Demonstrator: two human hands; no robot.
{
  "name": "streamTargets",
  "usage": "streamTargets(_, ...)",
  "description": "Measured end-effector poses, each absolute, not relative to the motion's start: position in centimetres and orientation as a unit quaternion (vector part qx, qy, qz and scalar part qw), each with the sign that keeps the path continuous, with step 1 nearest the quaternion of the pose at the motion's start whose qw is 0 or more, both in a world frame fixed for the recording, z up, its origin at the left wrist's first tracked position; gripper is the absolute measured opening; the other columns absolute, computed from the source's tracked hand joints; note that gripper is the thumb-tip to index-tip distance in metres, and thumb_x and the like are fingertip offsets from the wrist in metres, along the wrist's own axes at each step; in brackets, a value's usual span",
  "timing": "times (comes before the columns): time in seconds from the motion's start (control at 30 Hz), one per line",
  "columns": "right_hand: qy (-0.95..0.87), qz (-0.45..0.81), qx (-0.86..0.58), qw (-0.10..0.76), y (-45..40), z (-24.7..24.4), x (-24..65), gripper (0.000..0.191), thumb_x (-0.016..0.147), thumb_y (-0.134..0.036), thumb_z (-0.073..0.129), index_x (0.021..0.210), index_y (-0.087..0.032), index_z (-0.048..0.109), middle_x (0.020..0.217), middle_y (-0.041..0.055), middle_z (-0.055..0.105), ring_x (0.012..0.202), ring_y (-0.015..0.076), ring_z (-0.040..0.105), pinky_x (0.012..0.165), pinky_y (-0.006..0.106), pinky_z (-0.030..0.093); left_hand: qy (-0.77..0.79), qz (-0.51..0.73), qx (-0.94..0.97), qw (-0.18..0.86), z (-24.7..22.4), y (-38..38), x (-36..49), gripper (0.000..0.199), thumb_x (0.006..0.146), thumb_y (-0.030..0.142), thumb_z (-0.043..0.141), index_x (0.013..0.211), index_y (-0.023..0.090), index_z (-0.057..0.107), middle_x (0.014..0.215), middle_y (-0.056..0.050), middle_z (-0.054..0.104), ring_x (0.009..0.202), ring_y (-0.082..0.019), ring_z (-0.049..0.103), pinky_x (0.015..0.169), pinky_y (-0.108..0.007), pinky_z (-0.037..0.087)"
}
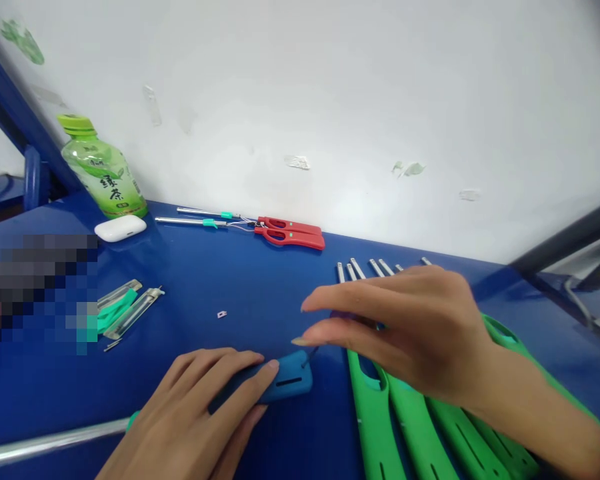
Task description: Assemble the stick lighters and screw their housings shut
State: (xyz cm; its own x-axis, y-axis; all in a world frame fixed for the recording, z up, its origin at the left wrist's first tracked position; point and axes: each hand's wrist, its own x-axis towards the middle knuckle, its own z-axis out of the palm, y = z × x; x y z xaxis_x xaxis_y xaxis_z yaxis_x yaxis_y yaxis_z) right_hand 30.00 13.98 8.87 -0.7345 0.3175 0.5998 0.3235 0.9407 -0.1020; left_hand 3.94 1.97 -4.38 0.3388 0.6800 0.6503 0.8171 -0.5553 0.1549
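A blue plastic handle (294, 375) with a dark slot lies on the blue table, and my left hand (205, 407) is closed around it. A metal tube (55, 441) with a green piece extends left from beneath that hand. Just past the handle's right end is my right hand (405, 327), thumb and forefinger parted with a gap between their tips. A thin dark piece shows at the handle's end, close below those fingertips. Several green lighter bodies (377, 417) with metal tubes lie partly under my right hand and forearm.
Two red lighter bodies (293, 233) with wired tubes lie by the white wall. A green tea bottle (105, 173) and a white case (120, 229) stand back left. Clear and green parts (133, 313) lie at left; a small white piece (222, 314) is mid-table.
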Motion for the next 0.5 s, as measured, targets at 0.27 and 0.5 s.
streamTargets(0.27, -0.953, 0.151, -0.166, 0.203, 12.5, 10.9, 30.8, 0.027, 0.125, -0.032, 0.053, 0.127, -0.023, 0.079, 0.103, -0.0006, 0.090, 0.068, 0.0102, 0.075, 0.060, 0.024, 0.052, -0.464, -0.343, -0.811, 0.095, -4.1, 2.2, 4.1, 0.032, 0.123, 0.027, 0.055, 0.151, 0.031, 0.071, 0.133, 0.004, 0.081, 0.118, -0.016, 0.073, 0.104, -0.033, 0.054)
streamTargets(0.5, -0.925, 0.164, -0.197, 0.281, 12.7, 10.0, 29.7, 0.038, 0.116, -0.052, 0.078, 0.095, -0.020, 0.080, 0.065, -0.0101, 0.070, 0.052, 0.0023, 0.053, 0.055, 0.016, 0.040, -0.472, -0.333, -0.810, 0.100, -4.5, 2.1, 4.1, 0.041, 0.122, 0.028, 0.054, 0.161, 0.033, 0.067, 0.130, 0.000, 0.083, 0.115, -0.019, 0.077, 0.100, -0.035, 0.059)
